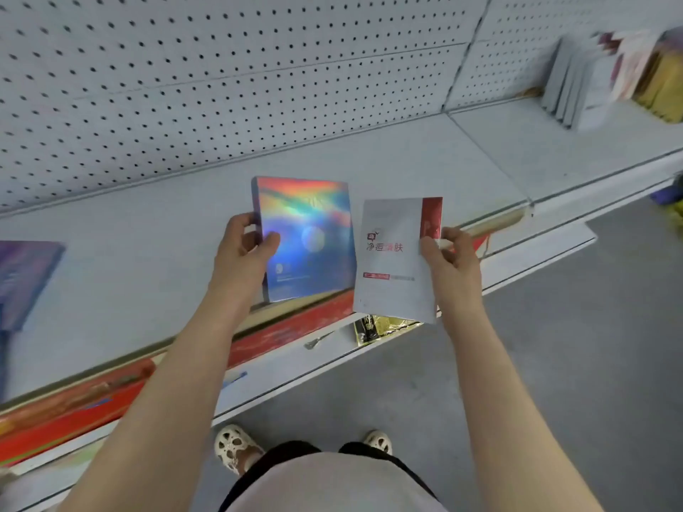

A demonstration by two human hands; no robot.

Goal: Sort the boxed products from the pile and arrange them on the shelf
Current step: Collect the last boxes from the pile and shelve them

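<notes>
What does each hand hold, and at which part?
Left hand grips the holographic box at its left edge. Right hand pinches the white box at its right edge.

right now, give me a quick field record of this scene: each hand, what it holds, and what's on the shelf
left hand: left hand grips the rainbow box by its left edge, upright, its bottom at the shelf's front edge
right hand: right hand pinches the white box at its right edge, just in front of the shelf
shelf: shelf with a pegboard back
already shelved: row of boxes standing far right, blurred
far left: purple box, blurred
</notes>
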